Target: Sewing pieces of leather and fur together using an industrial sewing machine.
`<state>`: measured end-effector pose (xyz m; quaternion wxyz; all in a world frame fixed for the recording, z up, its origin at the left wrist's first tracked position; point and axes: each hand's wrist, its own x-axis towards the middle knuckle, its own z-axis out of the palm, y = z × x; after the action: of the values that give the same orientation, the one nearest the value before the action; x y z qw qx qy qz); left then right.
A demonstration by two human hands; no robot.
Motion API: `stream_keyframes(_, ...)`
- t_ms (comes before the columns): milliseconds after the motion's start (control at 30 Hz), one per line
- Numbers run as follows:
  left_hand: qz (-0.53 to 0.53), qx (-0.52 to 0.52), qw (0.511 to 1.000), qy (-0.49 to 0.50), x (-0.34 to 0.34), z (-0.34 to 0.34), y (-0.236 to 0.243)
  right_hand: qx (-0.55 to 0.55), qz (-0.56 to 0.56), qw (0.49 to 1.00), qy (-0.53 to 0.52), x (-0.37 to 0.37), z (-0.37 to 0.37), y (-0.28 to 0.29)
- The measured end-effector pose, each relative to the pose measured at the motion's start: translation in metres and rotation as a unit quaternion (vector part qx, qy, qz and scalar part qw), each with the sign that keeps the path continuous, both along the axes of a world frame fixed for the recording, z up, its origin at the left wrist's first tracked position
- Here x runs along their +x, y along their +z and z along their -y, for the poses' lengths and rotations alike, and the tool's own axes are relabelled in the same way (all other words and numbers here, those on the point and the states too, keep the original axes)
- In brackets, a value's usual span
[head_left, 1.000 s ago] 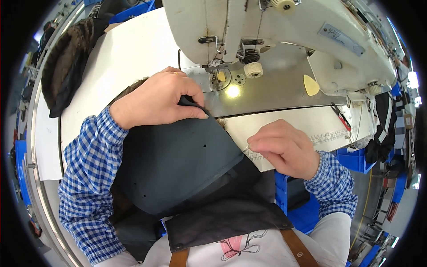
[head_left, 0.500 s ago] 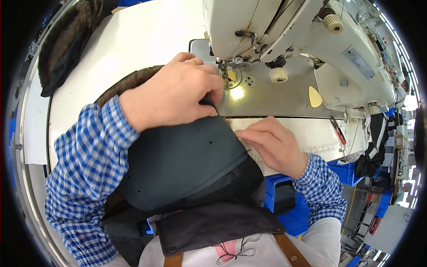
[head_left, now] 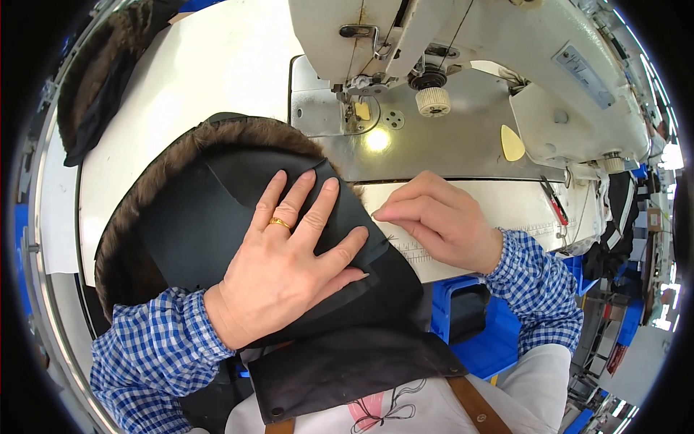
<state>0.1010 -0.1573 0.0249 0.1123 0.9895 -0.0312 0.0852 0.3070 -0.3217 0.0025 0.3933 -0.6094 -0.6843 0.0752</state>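
Note:
A dark piece with a black, leather-like face (head_left: 195, 231) and a brown fur border (head_left: 130, 224) lies across the table's front edge and over my lap. My left hand (head_left: 289, 267) rests flat on it, fingers spread. Beside the piece's right edge, my right hand (head_left: 434, 224) has thumb and forefinger pinched together. Whatever sits between those fingertips is too small to make out. Beyond the piece stands a white sewing machine (head_left: 564, 43), its needle area (head_left: 354, 105) a short way past the fur and apart from it.
Red-handled snips (head_left: 555, 202) lie at the right of the table (head_left: 217, 58), near a yellow teardrop-shaped piece (head_left: 512, 143). Another fur-lined dark piece (head_left: 101, 79) hangs over the far left edge. Blue bins (head_left: 499, 333) stand below the table at right.
My left hand has left the needle area, come nearer and opened flat on the piece. The piece has shifted left and nearer, showing more fur border. My right hand stays pinched, nearly in place.

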Motion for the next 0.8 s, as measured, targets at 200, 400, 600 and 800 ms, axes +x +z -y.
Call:
stream_keyframes(200, 0.025, -0.001, 1.0, -0.002, -0.0008, -0.0024, -0.0056, -0.008, -0.011, 0.999, 0.035, 0.0015, -0.0038, -0.0006)
stream_keyframes(400, 0.035, -0.009, 0.999, -0.004, 0.001, -0.0034, -0.0068, 0.004, 0.046, 0.996, 0.08, 0.0032, -0.0078, -0.0036)
stream_keyframes(600, 0.041, -0.023, 0.999, 0.001, 0.0025, 0.0002, -0.0093, 0.022, 0.126, 0.987, 0.094, 0.0021, -0.0041, -0.0016)
stream_keyframes(800, 0.037, -0.025, 0.999, 0.0, 0.0034, 0.0004, -0.0087, 0.014, 0.13, 0.988, 0.085, 0.003, -0.002, -0.0025)
